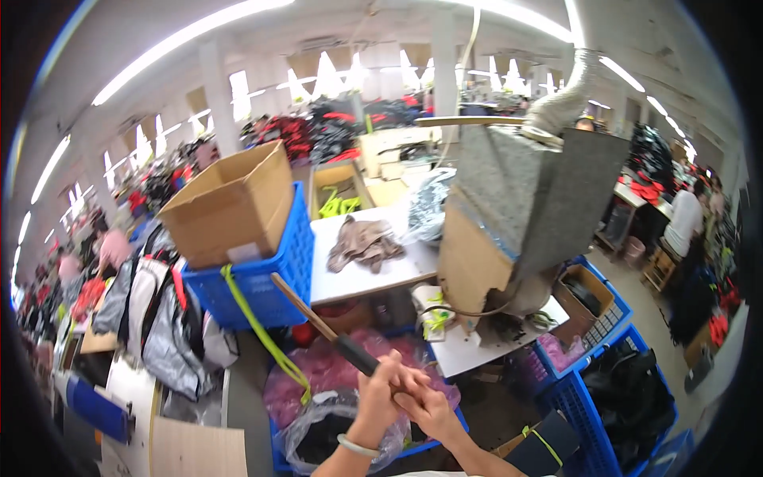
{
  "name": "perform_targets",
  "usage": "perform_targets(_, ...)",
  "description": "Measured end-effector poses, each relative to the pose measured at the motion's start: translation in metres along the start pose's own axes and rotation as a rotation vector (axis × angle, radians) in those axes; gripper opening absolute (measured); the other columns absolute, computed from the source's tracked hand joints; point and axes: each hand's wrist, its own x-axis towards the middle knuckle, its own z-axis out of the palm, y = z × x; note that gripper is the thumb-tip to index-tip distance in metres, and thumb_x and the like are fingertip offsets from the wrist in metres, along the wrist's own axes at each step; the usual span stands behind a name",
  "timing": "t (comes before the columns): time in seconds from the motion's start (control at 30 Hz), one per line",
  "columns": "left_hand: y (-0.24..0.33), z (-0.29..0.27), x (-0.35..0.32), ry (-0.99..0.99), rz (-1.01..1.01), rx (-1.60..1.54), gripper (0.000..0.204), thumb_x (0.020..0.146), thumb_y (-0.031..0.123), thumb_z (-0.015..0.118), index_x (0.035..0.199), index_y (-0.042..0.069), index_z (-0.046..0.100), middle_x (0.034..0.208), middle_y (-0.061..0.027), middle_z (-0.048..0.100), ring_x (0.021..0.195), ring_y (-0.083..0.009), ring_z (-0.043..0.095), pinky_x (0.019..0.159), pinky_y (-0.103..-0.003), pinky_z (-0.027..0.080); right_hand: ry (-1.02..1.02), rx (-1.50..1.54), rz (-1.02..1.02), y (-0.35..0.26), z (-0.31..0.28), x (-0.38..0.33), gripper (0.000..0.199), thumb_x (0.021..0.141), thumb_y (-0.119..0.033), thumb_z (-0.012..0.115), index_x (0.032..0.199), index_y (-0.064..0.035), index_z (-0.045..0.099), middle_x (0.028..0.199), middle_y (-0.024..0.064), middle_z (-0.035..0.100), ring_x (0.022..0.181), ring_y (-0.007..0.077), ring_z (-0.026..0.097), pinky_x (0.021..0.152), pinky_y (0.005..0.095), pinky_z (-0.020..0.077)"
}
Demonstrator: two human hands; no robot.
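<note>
A long, narrow stick-like tool (343, 340) slants up and to the left from my hands, brown toward its far end and black nearer to me. My left hand (380, 391), with a pale bangle at its wrist, is closed around its lower black part. Against it is my right hand (431, 409), its fingers curled in; what they grip is hidden where the hands overlap. Below and beyond both hands, pink plastic bags (298, 380) and a clear bag (318, 421) with dark contents fill a blue crate (439, 445).
Ahead, a white table (330, 278) bears a crumpled brown cloth (366, 244). A cardboard box (230, 207) sits in a blue basket (230, 298), with a yellow-green strap hanging down. A grey metal hood (509, 191) with a duct rises at right. Black items fill another blue crate (576, 425).
</note>
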Motion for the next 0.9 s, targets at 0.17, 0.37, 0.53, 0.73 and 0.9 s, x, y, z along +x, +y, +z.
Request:
perform_targets(0.17,0.085,-0.038,0.011,0.033,0.386,-0.070,0.054,0.094,0.046,0.039,0.055,0.009,0.042,0.050,-0.0085,0.049,0.056,-0.0250,0.056,0.073,-0.042,0.047,-0.419,0.456,0.452,0.019,0.008,-0.006,0.017,0.089,-0.018,0.058,0.085,-0.0016,0.059,0.057,-0.0044,0.046,0.048,0.0029,0.039,0.043,0.0196,0.0279)
perform_targets(0.37,0.053,-0.044,0.005,0.235,0.246,-0.135,0.073,0.080,0.074,0.026,0.053,0.009,0.040,0.043,-0.0094,0.043,0.042,-0.0269,0.047,0.062,-0.042,0.047,-0.487,0.729,0.662,0.019,0.023,-0.011,0.022,0.093,-0.022,0.052,0.088,-0.0013,0.057,0.056,-0.0026,0.044,0.044,0.0028,0.033,0.040,0.0200,0.0206)
perform_targets(0.53,0.040,-0.055,0.010,0.206,0.260,-0.068,0.066,0.090,0.061,0.027,0.060,0.005,0.045,0.048,-0.0102,0.047,0.049,-0.0272,0.052,0.068,-0.044,0.048,-0.417,0.905,0.664,-0.010,0.045,-0.001,0.013,0.091,-0.023,0.052,0.089,-0.0101,0.055,0.057,-0.0028,0.045,0.040,0.0053,0.035,0.036,0.0203,0.0251)
perform_targets(0.73,0.050,-0.072,0.019,0.324,0.247,-0.128,0.046,0.093,0.045,0.043,0.078,0.002,0.048,0.054,-0.0071,0.044,0.050,-0.0200,0.049,0.060,-0.037,0.047,-0.374,0.720,0.603,-0.010,0.056,-0.010,0.017,0.093,-0.026,0.049,0.085,-0.0117,0.051,0.056,-0.0043,0.041,0.039,0.0042,0.030,0.035,0.0192,0.0199)
perform_targets(0.9,0.044,-0.086,0.013,0.406,0.425,0.080,0.045,0.095,0.042,0.039,0.081,0.000,0.049,0.056,-0.0069,0.050,0.047,-0.0165,0.052,0.045,-0.026,0.043,-0.335,0.739,0.713,-0.019,0.074,-0.022,0.020,0.093,-0.029,0.048,0.082,-0.0127,0.050,0.053,-0.0047,0.038,0.038,0.0045,0.028,0.035,0.0206,0.0177)
